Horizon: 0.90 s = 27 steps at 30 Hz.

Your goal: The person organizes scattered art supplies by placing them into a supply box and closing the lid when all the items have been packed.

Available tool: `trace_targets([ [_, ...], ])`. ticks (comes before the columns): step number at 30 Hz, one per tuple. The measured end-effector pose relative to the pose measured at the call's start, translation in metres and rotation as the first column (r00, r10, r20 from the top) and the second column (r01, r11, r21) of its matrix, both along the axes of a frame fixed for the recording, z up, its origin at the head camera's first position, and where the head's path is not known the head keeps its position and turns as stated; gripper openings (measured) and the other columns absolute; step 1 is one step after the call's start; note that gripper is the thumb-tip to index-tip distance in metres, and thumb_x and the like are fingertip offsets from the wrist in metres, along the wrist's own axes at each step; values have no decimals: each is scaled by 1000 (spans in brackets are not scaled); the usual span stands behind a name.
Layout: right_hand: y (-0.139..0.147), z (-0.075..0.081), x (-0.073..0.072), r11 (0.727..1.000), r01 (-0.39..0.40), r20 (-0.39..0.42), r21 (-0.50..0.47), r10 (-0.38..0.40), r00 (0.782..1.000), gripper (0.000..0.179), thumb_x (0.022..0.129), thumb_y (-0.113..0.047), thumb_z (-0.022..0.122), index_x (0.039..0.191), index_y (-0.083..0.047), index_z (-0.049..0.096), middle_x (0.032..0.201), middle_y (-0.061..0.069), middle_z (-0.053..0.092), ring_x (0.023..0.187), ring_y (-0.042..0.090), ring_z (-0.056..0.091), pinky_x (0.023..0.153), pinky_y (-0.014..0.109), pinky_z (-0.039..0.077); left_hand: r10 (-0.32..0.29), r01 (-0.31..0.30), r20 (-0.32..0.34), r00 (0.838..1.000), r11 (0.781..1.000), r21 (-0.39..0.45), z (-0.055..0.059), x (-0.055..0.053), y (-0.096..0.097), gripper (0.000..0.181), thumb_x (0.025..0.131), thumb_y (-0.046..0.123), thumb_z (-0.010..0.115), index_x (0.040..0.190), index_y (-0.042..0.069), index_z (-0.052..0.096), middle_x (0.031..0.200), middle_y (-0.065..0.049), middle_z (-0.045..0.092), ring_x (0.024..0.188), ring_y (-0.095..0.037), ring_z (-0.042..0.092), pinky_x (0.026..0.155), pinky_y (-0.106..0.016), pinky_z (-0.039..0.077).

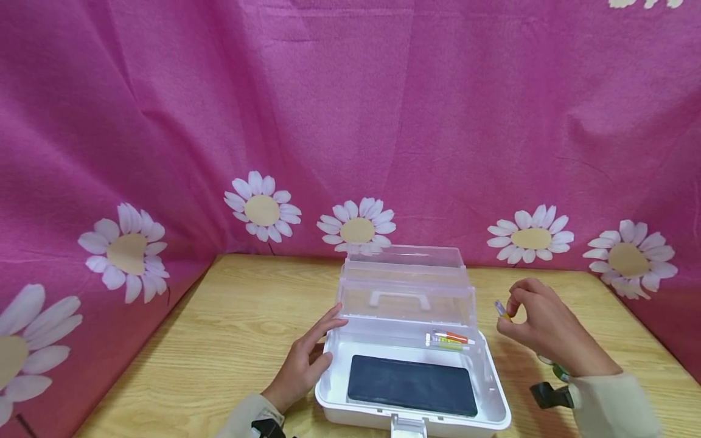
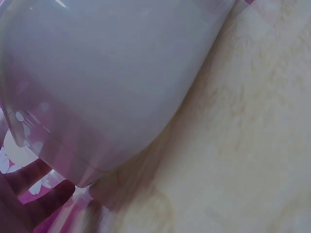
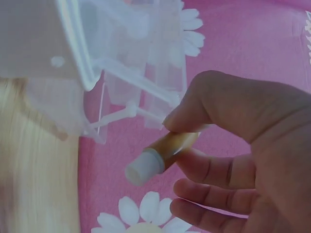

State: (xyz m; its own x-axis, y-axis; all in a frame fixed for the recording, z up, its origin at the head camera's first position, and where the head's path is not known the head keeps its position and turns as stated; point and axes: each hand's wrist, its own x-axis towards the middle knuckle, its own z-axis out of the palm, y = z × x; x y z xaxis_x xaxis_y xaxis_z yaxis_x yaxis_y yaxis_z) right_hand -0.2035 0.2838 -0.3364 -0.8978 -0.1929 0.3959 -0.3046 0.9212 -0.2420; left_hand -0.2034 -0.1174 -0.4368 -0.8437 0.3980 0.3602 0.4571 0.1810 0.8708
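Observation:
In the head view, a white plastic box [image 1: 495, 389] stands on the table with its clear hinged lid and trays [image 1: 356, 301] raised at the back. A dark flat rectangular thing [image 1: 412, 384] lies in its bottom. An orange-and-white pen [image 1: 453, 336] and a yellow-green one [image 1: 450, 345] lie near the back right. My left hand [image 1: 300, 365] rests on the box's left rim, fingers extended; in the left wrist view its fingertips touch the box's corner. To the right of the box, my right hand [image 1: 547, 325] pinches a small yellow tube with a whitish cap [image 3: 165, 153] between thumb and index finger.
Partly hidden under the right wrist, a small green round thing [image 1: 560, 372] lies on the wooden table [image 1: 263, 298]. A pink cloth [image 1: 438, 121] with white daisies hangs behind and at both sides. The latch [image 1: 408, 426] hangs at the box's front.

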Motion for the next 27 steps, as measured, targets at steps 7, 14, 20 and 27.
trace_targets([
  [7,-11,4,-3,998,-45,-61,-34,43,997,24,64,-15,78,66,-16,55,101,15,57,95,33,49,74,47,44,-9,9,16,1000,1000,-20,22,13,2,58,87,-11,50,141,10,46,159,-5,23,142,-26,29,100,-41,44],
  [14,-23,7,-5,994,-79,-55,-72,75,996,23,65,-14,79,67,-15,56,107,19,56,101,37,47,77,54,47,-16,16,1,1000,1000,-11,22,14,2,57,87,-11,50,140,10,46,158,-6,24,141,-27,30,100,-40,44],
  [20,-33,8,-4,989,-120,-70,-91,114,991,25,67,-12,81,68,-16,56,110,17,57,102,35,50,78,54,50,-15,15,-4,1000,1000,-8,21,13,1,58,87,-11,50,140,10,46,158,-5,24,141,-26,30,100,-40,44],
  [27,-42,5,-4,972,-218,-113,-88,207,972,26,69,-9,78,69,-20,55,109,13,59,102,31,51,77,49,48,-4,4,1,1000,1000,-14,22,13,2,57,87,-12,50,140,9,46,158,-4,25,141,-26,31,100,-42,45],
])
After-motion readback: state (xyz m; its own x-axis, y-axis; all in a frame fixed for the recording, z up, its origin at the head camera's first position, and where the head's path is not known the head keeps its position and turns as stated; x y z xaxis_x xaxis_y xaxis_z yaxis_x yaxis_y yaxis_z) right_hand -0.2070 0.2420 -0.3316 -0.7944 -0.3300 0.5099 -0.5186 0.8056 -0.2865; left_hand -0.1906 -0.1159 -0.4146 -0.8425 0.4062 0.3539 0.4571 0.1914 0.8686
